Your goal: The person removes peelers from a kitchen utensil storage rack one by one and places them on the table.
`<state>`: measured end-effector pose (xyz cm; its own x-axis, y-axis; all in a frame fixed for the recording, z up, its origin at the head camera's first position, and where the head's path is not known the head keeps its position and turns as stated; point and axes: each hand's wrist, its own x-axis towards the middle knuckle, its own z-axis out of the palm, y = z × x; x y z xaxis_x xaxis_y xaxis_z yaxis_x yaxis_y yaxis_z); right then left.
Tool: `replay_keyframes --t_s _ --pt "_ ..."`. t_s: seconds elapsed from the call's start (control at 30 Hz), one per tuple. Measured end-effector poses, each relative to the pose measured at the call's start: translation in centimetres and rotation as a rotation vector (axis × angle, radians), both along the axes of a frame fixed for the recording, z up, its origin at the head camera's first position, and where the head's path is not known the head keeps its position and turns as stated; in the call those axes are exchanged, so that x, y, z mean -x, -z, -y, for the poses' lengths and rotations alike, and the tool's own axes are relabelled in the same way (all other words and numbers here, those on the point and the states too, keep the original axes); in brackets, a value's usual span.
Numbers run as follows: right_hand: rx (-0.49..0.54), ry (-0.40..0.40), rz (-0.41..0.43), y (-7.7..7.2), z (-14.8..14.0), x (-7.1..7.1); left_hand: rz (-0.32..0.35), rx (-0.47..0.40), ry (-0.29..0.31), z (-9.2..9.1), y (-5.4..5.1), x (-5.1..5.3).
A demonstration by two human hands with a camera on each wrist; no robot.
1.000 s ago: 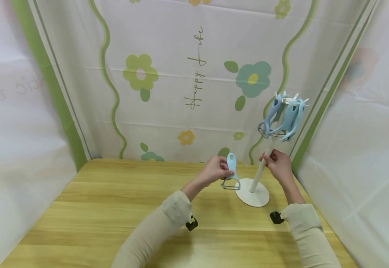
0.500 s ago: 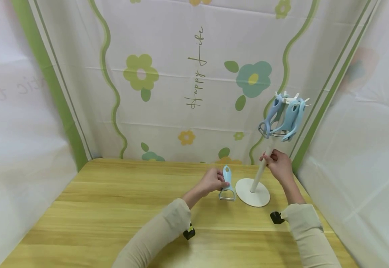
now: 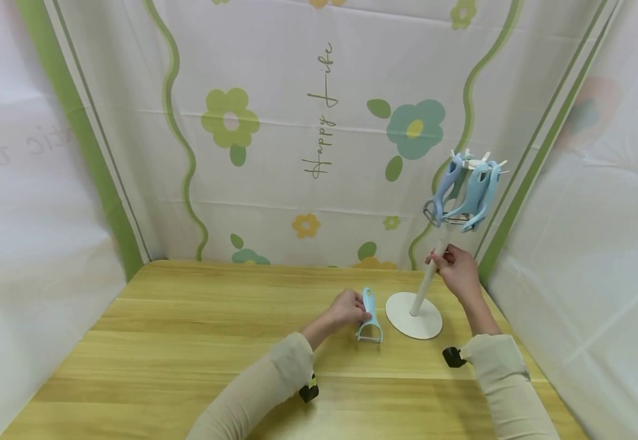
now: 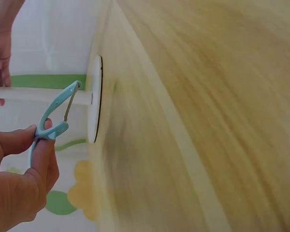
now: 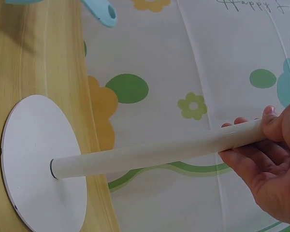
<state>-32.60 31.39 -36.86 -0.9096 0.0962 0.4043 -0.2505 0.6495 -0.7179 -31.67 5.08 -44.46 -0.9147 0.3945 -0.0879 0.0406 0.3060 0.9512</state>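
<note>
From where I stand, the left hand (image 3: 348, 308) pinches a light-blue, Y-shaped peeler with a metal blade (image 3: 371, 308) between thumb and fingers; its holed handle end points away past the fingertips, and its blade end sits nearer the person, above the wood-grained tabletop (image 3: 187, 342). The right hand (image 3: 458, 272) has thumb and fingers closed round a slim, round white pole (image 3: 425, 286). Below those fingers is its flat, white disc base (image 3: 426, 325); above them, blue and teal peelers (image 3: 475, 192) hang from white hooks (image 3: 485, 157).
</note>
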Motion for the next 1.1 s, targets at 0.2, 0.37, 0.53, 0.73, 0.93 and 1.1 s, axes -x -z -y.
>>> replay_keyframes --t_s 0.2,0.37,0.53,0.73,0.93,1.1 --pt "-0.007 0.008 0.001 -0.1 0.1 0.0 0.028 0.023 -0.007 0.0 0.9 -0.1" --pt "-0.022 0.014 -0.01 -0.1 0.1 0.1 0.031 0.039 -0.015 0.1 1.4 -0.1" --pt "-0.028 0.016 -0.015 -0.2 0.1 0.1 0.032 0.041 -0.021 0.0 2.1 0.0" --pt "-0.026 0.015 -0.001 -0.3 0.1 0.1 0.035 0.063 -0.028 -0.3 2.6 -0.1" --pt "-0.017 0.009 0.007 -0.2 0.0 0.0 0.035 0.079 -0.023 -0.4 2.7 -0.3" --pt "-0.011 0.011 0.007 -0.1 0.0 -0.1 0.019 0.138 -0.049 -0.5 2.8 -0.5"
